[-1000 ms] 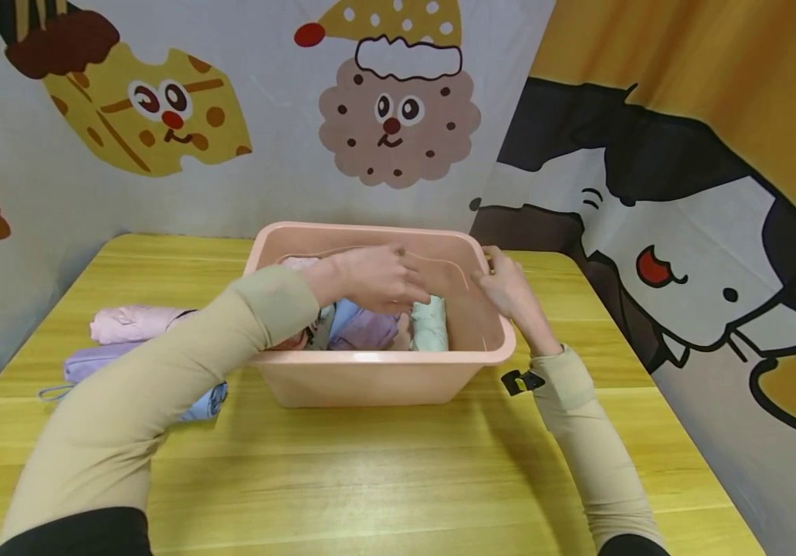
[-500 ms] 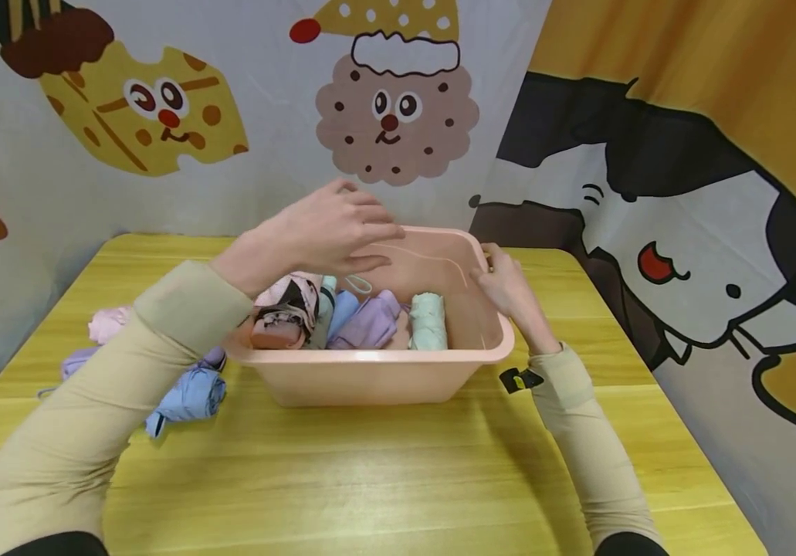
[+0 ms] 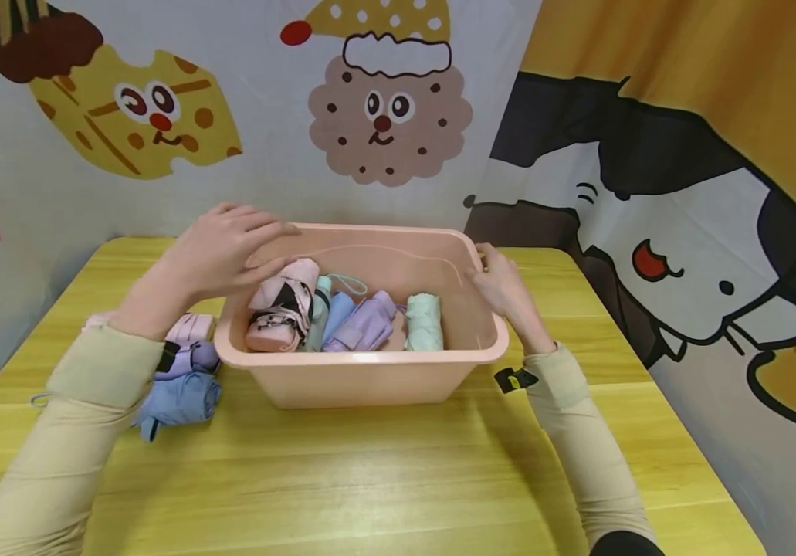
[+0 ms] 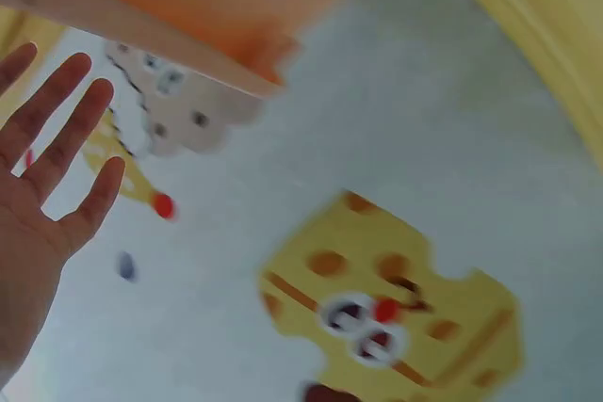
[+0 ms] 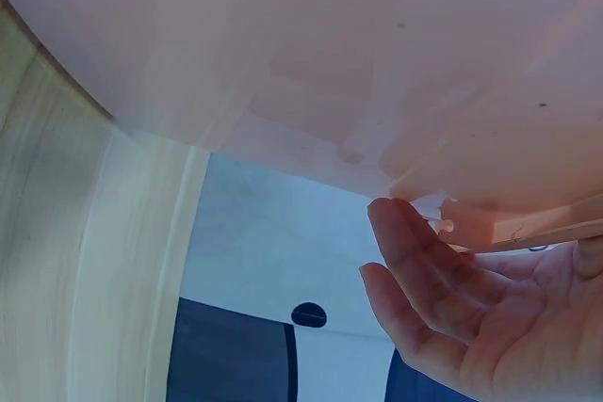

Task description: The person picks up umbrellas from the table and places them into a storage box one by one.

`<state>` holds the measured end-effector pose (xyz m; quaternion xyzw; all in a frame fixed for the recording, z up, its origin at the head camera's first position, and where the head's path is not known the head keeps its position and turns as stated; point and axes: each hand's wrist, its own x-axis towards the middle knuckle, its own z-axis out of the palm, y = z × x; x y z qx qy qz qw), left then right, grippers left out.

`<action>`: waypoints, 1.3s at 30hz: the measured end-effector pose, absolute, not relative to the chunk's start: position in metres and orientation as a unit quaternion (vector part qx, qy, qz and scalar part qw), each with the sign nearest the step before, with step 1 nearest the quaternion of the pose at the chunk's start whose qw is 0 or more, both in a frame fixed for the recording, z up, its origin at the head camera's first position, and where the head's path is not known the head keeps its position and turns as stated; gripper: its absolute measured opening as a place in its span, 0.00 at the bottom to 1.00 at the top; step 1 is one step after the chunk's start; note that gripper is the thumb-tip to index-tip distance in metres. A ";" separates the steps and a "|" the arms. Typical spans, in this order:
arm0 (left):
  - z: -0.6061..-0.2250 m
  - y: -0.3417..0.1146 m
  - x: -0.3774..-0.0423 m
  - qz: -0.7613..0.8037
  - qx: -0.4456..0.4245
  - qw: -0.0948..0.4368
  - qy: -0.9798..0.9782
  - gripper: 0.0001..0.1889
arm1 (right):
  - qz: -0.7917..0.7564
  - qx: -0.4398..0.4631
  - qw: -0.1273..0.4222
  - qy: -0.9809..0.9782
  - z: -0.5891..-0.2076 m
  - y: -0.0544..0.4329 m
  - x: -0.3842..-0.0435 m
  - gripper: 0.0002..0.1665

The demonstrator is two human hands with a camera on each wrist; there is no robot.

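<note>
A pink plastic bin [image 3: 363, 382] stands on the table, holding several folded umbrellas. Among them are a pink-and-black one [image 3: 285, 305], a purple one [image 3: 364, 323] and a mint green one [image 3: 425, 323]. My left hand [image 3: 220, 249] is over the bin's left end with nothing in it; in the left wrist view its fingers [image 4: 68, 143] are spread, apart from the rim. At the right end my right hand [image 3: 505, 289] grips the rim, thumb over the edge. The right wrist view shows its fingers [image 5: 419, 270] curled beneath that rim.
Left of the bin lie more folded umbrellas: a blue one [image 3: 178, 399], a purple one [image 3: 192, 358] and a pink one [image 3: 191, 328], partly behind my left forearm. A cartoon-printed cloth [image 3: 259, 154] hangs behind the wooden table [image 3: 384, 479].
My left hand has lifted from above the umbrellas inside the bin and moved left to its left end. The right hand keeps its hold on the rim.
</note>
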<state>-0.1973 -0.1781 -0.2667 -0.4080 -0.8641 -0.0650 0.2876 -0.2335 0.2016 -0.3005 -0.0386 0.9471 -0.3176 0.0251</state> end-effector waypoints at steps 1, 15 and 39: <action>-0.271 -0.186 -0.195 -0.067 -0.397 0.288 -0.869 0.19 | -0.320 -0.037 0.026 0.946 -0.301 0.201 -0.233 0.32; -0.331 -0.290 -0.183 -0.059 -0.211 0.124 -0.968 0.25 | -0.316 -0.034 0.019 0.948 -0.301 0.201 -0.233 0.32; -0.381 -0.348 -0.197 -0.052 -0.156 -0.111 -0.980 0.34 | -0.329 -0.027 0.028 0.944 -0.301 0.200 -0.231 0.32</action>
